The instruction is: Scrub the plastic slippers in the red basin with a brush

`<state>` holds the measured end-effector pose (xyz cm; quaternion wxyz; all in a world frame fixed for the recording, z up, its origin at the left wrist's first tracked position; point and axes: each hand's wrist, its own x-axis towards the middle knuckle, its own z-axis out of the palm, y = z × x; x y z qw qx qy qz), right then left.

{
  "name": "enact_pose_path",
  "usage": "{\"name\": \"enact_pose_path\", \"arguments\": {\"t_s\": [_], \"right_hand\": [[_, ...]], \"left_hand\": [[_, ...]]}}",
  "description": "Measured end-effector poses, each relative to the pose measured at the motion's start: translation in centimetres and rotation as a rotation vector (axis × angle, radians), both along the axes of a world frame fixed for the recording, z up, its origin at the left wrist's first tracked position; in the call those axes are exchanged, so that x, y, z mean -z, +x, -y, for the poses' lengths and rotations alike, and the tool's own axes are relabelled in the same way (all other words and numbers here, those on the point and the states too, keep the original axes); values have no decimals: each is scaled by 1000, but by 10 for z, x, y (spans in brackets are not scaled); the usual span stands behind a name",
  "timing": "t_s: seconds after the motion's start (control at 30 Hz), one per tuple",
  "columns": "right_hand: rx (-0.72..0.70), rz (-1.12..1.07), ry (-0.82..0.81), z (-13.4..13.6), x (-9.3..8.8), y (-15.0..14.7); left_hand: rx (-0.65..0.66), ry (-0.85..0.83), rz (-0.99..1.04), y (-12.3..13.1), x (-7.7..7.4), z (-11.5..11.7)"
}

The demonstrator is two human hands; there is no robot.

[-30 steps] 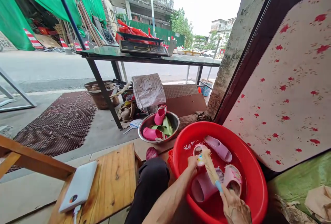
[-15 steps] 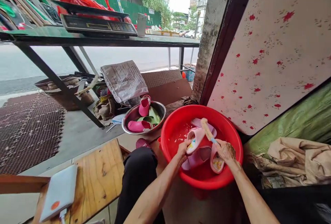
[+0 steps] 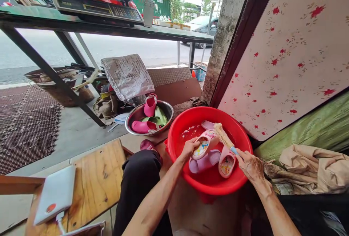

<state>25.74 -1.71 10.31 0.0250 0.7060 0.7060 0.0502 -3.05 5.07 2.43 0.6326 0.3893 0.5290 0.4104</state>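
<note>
My left hand is closed on the heel end of a pink slipper with a cartoon print on its insole, held above the red basin. In my right hand is a scrub brush with pale bristles and a blue handle; its head lies close against the slipper's toe, and whether they touch is hard to tell. A matching pink slipper and a purple slipper lie in the basin below my hands. Part of another purple slipper shows behind the held one.
Left of the basin stands a metal bowl with pink shoes and green ones. A wooden stool carries a white power bank with a cable. Ahead is a table with a scale; a flowered panel borders the right.
The held slipper has turned so its printed insole shows more. My right hand has shifted right and down with the brush. The view has tilted slightly, and a car has appeared on the road.
</note>
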Motion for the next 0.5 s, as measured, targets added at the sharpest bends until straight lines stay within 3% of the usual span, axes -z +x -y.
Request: {"name": "enact_pose_path", "arguments": {"t_s": [0.13, 0.33, 0.5], "right_hand": [[-48, -22, 42, -14, 6, 5], [-73, -40, 80, -31, 15, -14], [-38, -28, 35, -25, 9, -28]], "left_hand": [[124, 53, 217, -4, -1, 9], [134, 91, 248, -1, 6, 20], [94, 91, 280, 2, 13, 16]]}}
